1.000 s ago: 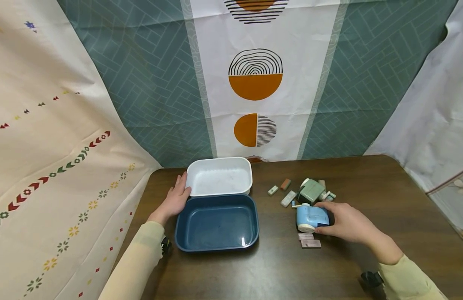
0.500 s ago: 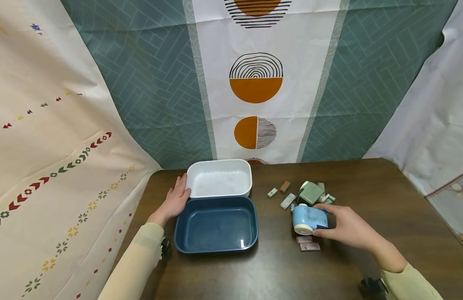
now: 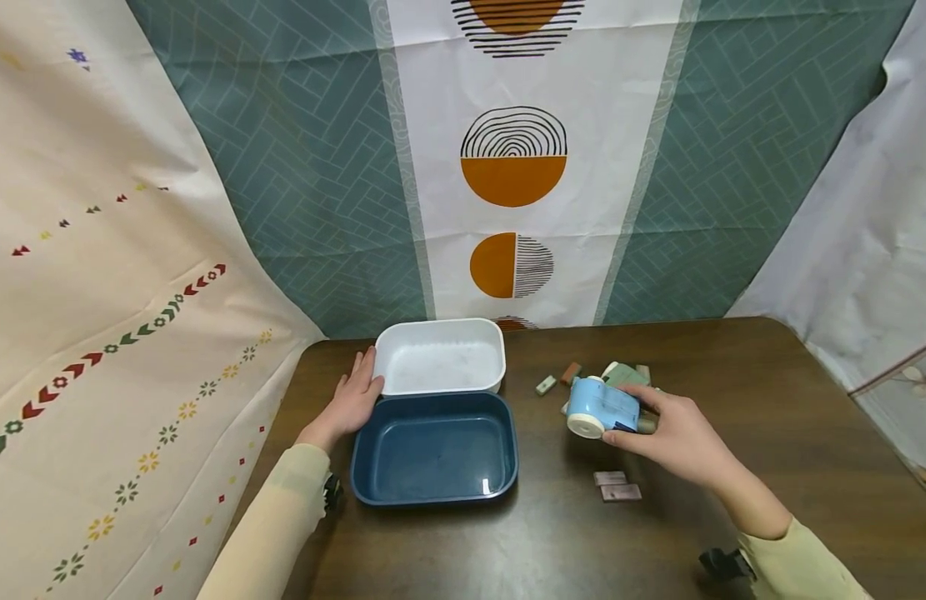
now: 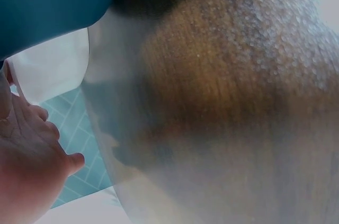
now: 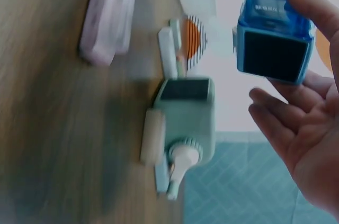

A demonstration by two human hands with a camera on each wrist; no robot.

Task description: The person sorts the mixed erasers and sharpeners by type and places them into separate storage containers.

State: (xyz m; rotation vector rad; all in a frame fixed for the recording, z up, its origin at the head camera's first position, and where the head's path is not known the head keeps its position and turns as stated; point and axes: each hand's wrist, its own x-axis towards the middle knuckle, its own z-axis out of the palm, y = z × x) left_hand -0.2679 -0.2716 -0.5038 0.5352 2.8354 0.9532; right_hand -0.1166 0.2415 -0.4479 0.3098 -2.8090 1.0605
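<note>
My right hand (image 3: 683, 437) holds a blue crank pencil sharpener (image 3: 608, 407), lifted off the table, with thumb and fingers on its two sides. In the right wrist view its white round end faces up and a dark panel shows. A green pencil sharpener (image 5: 193, 115) with a pale crank handle (image 5: 183, 163) stands on the table beyond, partly hidden in the head view. My left hand (image 3: 350, 400), fingers extended, rests against the left side of the white bin (image 3: 440, 358). Directly in front of that bin stands the navy bin (image 3: 432, 454); nothing lies in either.
Two small pinkish blocks (image 3: 620, 492) lie on the brown table (image 3: 553, 542) nearer me. A brown block (image 3: 571, 372) and a pale green block (image 3: 546, 385) lie left of the green sharpener. Patterned cloth (image 3: 511, 275) hangs behind the table.
My right hand has raised the blue sharpener from beside the pinkish blocks and moved it up and left, now overlapping the green one in the head view. My left hand stays put.
</note>
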